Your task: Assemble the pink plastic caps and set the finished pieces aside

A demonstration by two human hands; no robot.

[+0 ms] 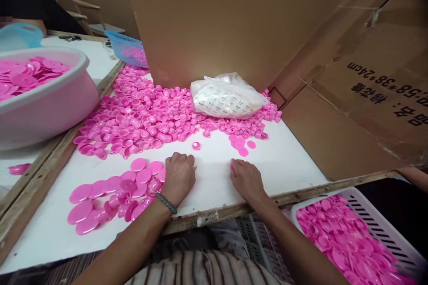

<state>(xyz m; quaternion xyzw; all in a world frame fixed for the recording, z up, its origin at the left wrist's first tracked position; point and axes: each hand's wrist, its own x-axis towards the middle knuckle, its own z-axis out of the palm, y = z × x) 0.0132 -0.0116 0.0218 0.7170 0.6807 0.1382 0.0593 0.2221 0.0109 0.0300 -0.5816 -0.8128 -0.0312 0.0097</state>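
Note:
Fingers curled under, my left hand (180,176) rests low over the white tabletop, beside a loose group of pink plastic discs (113,183) and small pink cups. Whatever is in its grasp is hidden. My right hand (245,179) is closed too, with a bit of a pink plastic piece (233,169) showing at its fingertips. Between and beyond the hands lies a single pink cup (196,145) with something white inside. A few thin pink discs (238,142) lie just past my right hand. Farther back spreads a large heap of pink cups (157,116).
A clear bag of printed white labels (230,98) sits on the heap. Cardboard (217,22) walls the back and right. A pink basin (43,111) of discs stands left, past a wooden strip. A white basket (347,231) of pink pieces is at lower right, a blue basket (123,49) behind.

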